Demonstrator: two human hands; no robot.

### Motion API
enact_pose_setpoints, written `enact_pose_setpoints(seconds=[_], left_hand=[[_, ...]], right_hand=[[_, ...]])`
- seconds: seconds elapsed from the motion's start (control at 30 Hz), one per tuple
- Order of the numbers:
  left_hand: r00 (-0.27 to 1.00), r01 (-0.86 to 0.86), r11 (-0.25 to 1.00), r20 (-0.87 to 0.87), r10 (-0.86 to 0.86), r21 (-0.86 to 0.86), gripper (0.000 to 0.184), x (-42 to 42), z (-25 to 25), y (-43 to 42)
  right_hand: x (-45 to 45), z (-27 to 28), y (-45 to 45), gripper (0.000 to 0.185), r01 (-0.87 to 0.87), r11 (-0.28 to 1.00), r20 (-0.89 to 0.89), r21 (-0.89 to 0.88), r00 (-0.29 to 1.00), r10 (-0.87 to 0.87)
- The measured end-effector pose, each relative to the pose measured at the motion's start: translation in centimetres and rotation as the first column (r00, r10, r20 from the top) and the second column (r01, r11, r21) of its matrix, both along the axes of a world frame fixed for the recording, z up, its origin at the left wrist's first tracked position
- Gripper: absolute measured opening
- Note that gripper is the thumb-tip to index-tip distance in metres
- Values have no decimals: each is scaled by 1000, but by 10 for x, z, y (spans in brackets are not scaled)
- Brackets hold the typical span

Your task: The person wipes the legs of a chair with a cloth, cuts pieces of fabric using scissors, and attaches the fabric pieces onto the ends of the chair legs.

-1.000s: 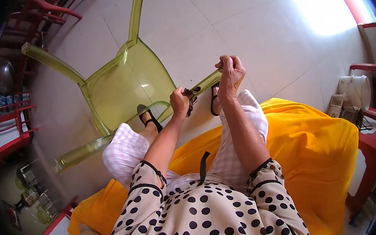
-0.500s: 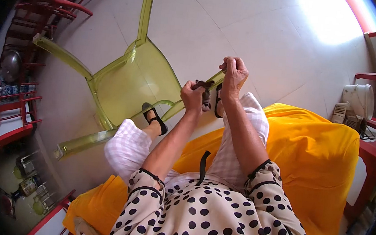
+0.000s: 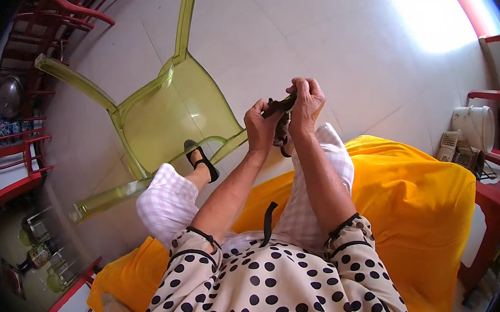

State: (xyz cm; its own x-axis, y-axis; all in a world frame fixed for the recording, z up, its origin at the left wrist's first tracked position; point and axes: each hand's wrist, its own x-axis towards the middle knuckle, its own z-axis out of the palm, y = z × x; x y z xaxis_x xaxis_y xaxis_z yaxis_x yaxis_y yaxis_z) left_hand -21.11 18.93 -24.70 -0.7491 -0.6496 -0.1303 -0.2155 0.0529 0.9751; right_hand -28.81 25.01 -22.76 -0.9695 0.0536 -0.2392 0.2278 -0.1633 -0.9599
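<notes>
Both my hands are raised close together over my knees, with a crumpled dark brown piece, seemingly of soft fabric, (image 3: 278, 107) stretched between them. My left hand (image 3: 259, 123) is closed on its lower left side. My right hand (image 3: 307, 101) has its fingers curled on its upper right end, and part of the piece hangs down between the wrists. A see-through green plastic chair (image 3: 173, 111) lies tipped over in front of me. One of its legs runs toward my left hand; its far end is hidden, so I cannot tell whether it reaches into the dark piece.
Orange cloth (image 3: 409, 199) covers the seat under me. Red chairs (image 3: 75, 7) stand along the left, near a metal lid (image 3: 10, 96). At the right are a white bucket (image 3: 472, 127), a small basket (image 3: 448, 146) and a red plastic stool (image 3: 496, 195). Pale tiles (image 3: 343, 45) form the floor.
My right hand has taken hold of the dark piece, which before hung from my left hand alone. It is now spread between both hands, and the chair leg's end is covered from sight.
</notes>
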Motion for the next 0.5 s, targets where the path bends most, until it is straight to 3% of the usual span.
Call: enact_pose_setpoints(seconds=[0.1,0.27,0.37,0.4,0.5], left_hand=[[1000,-2,996,24,0,84,23,8,-5,-3],[996,-64,984,77,52,168,23,38,-65,-22],[968,-85,988,247,51,130,24,49,-69,-30],[928,-45,997,367,63,-57,19,54,-80,-35],[849,-58,982,508,143,-180,13,67,-131,-45]], right_hand=[[1,2,1,16,0,1000,18,10,1000,0],[1,3,-1,17,13,1000,-4,-25,1000,-13],[4,2,-1,17,15,1000,-10,-16,1000,-15],[3,3,-2,17,15,1000,-18,-17,1000,-16],[3,3,-2,17,-5,1000,-22,4,1000,5]])
